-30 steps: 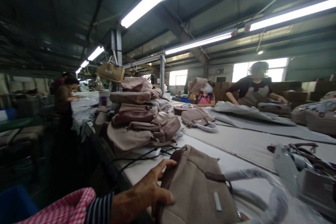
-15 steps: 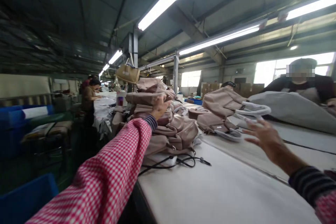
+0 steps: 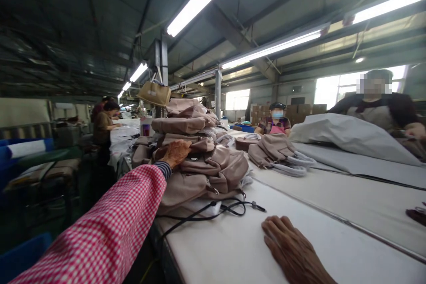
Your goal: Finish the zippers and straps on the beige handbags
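My left hand (image 3: 175, 153), at the end of a red-and-white checked sleeve, lies on the side of a tall pile of beige and pink-brown bags (image 3: 193, 151), fingers curved over one bag. My right hand (image 3: 288, 248) rests flat on the white table top (image 3: 233, 248), palm down with fingers together, holding nothing. One more beige bag with wrapped white handles (image 3: 276, 151) lies on the belt beyond the pile, out of reach of either hand.
A black cord (image 3: 219, 209) trails across the table at the pile's foot. Across the table a person (image 3: 376, 104) handles grey fabric (image 3: 346, 135); a masked person (image 3: 275, 120) sits farther back. Another person (image 3: 104, 124) stands at the left. A blue bin (image 3: 20, 259) sits low left.
My left hand has dropped from the upper bags to the middle of the pile. My right hand came down from the air onto the table. The tossed bag now lies on the belt.
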